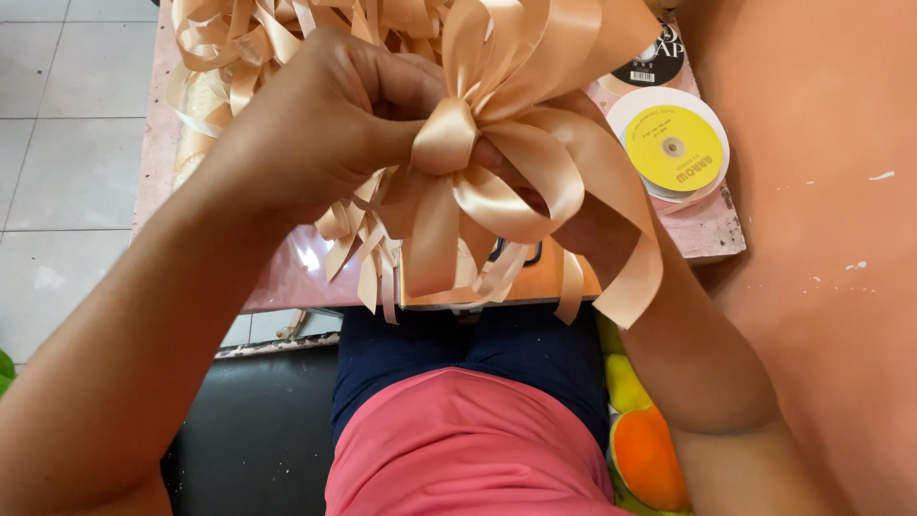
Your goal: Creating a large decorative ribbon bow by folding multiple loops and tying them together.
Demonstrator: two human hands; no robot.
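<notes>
Left hand [315,124] fingers curl in tight, tips pressed against the knot at the centre of the satin bow [506,162]; thumb tucked behind the loops, so exact pinch only partly seen. Right hand [583,225] sits under and behind the bow, fingers mostly covered by loops; looks like it grips the back of the centre, but I cannot tell if the fingers are pinched or just cupping. Bow is held up in the air between both hands, above the near edge of the table [287,277], over the person's lap.

Handling, judged: peach satin ribbon, very light, soft, glossy and so likely slippery; loops spring back and crush easily. Best hold is the wrapped centre knot, where layers bunch and are firmest; grabbing loops or tails would deform them.

Outward: pile of same-colour bows and ribbon tails [239,48] on the table behind the left hand. Ribbon spool with yellow label [673,148] near the right table edge, a second dark-labelled spool [654,62] just behind it, cut off by the bow. A flat orange-tan object with a dark mark [516,277] lies under the bow tails, mostly hidden, cannot identify. Orange wall [821,191] to the right. Tiled floor [57,143] left. Yellow-orange cushion or toy [640,440] beside the lap, partly cut off by the right forearm.
</notes>
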